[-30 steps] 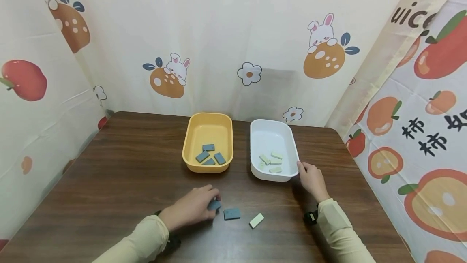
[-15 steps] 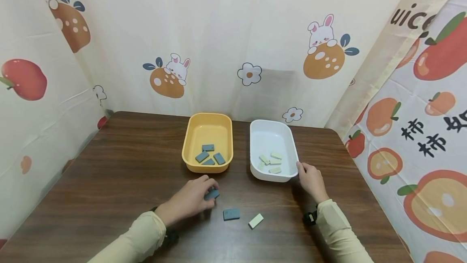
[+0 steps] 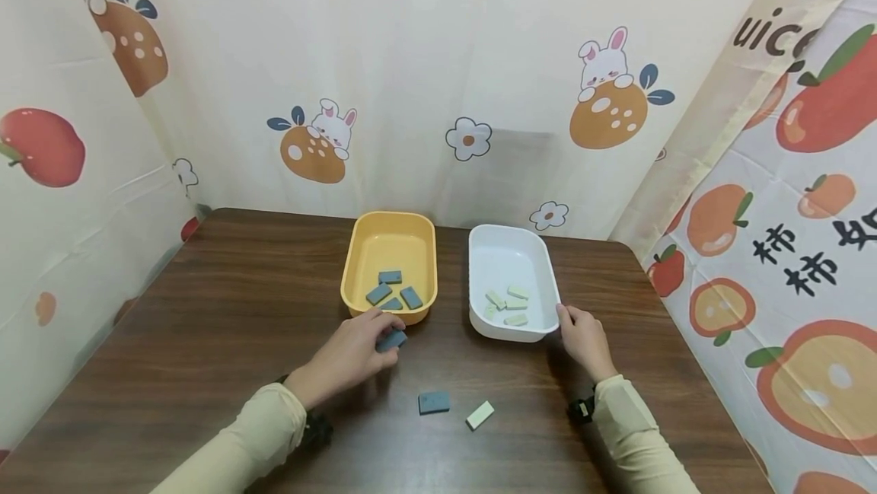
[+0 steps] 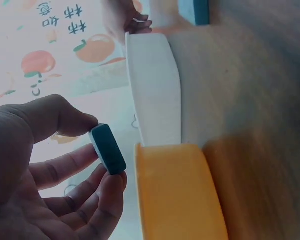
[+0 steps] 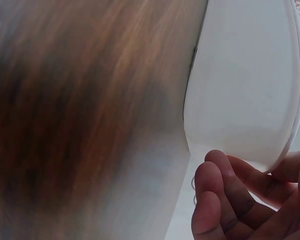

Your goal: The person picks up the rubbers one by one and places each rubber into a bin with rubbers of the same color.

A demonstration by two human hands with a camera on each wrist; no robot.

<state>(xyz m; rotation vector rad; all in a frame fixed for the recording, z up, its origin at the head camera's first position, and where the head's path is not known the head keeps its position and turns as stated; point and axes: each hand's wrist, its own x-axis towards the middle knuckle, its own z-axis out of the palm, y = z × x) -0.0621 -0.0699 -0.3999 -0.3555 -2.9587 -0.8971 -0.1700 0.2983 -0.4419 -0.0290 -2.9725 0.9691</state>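
My left hand point(image 3: 349, 353) pinches a blue-grey rectangular block point(image 3: 391, 339) between thumb and fingertips, just in front of the yellow plastic tray point(image 3: 396, 247). In the left wrist view the block point(image 4: 108, 149) is tilted, with the yellow tray's wall point(image 4: 180, 192) beside it. Several similar blue-grey blocks point(image 3: 378, 294) lie inside that tray. At the white plastic tray point(image 3: 510, 250), my right hand point(image 3: 585, 338) grips the near right corner; the right wrist view shows the thumb at its rim, other fingers curled beneath. Several pale green blocks point(image 3: 516, 304) lie in the white tray.
Another blue-grey block point(image 3: 434, 403) and a pale green block point(image 3: 479, 415) lie on the dark wood table point(image 3: 274, 273) in front of the trays. A fruit-print curtain point(image 3: 425, 60) hangs behind the table and along its sides.
My left hand has carried the blue-grey block off its spot on the table, away from me and slightly left, up to the yellow tray's front. The right hand stays at the white tray.
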